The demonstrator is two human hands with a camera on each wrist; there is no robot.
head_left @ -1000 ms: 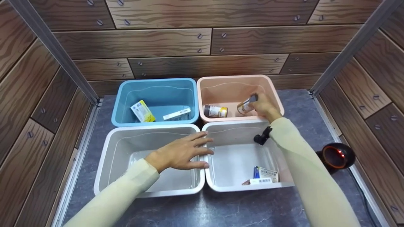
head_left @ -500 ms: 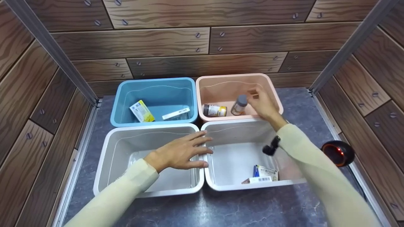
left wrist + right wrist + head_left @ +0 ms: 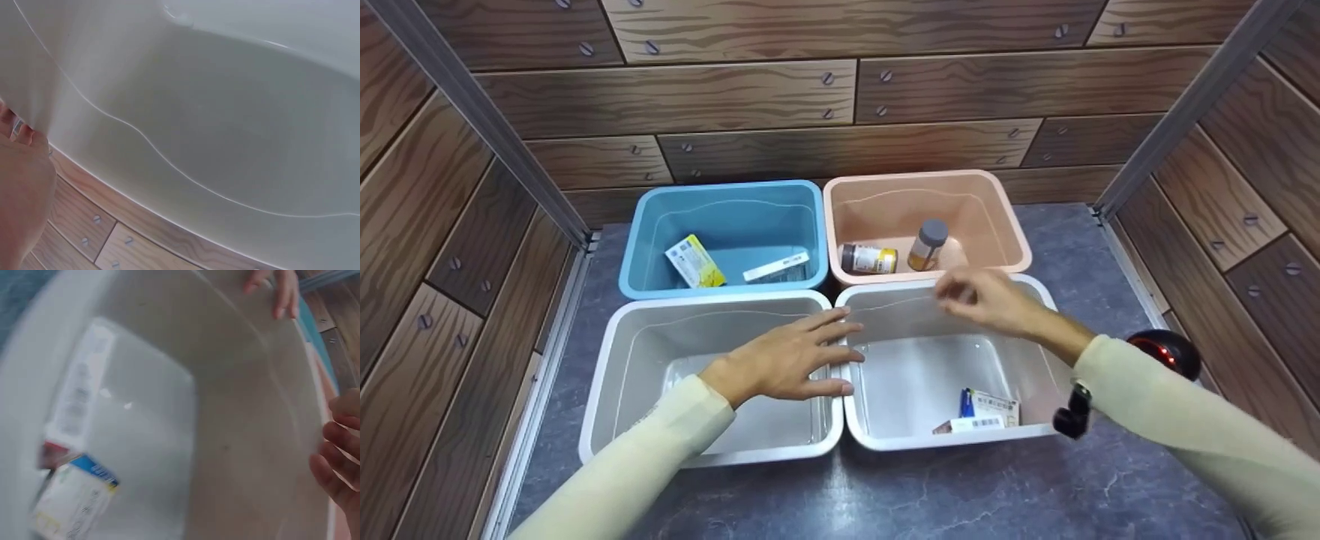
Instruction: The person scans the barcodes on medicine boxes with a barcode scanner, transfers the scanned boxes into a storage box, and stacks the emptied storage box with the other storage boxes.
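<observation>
My left hand (image 3: 784, 360) lies with spread fingers across the touching rims of the left white bin (image 3: 607, 375) and the right white bin (image 3: 855, 420). My right hand (image 3: 990, 300) hovers over the back part of the right white bin, fingers loosely bent around nothing. Behind it, in the peach bin (image 3: 1012, 225), a grey-capped bottle (image 3: 928, 245) stands upright and a dark-capped bottle (image 3: 870, 259) lies on its side. Two medicine boxes, a blue-and-white box (image 3: 990, 406) and a white box with a barcode (image 3: 979, 424), lie at the front of the right white bin.
A blue bin (image 3: 634, 240) at the back left holds a yellow-and-white box (image 3: 694, 262) and a white box (image 3: 776, 268). A black scanner with red lights (image 3: 1170, 352) stands to the right. Wood-patterned walls (image 3: 780, 94) enclose the dark table (image 3: 915, 495).
My right hand has let go of the grey-capped bottle, which now stands upright in the peach bin. That hand has drawn back toward me over the right white bin. The left hand stays put.
</observation>
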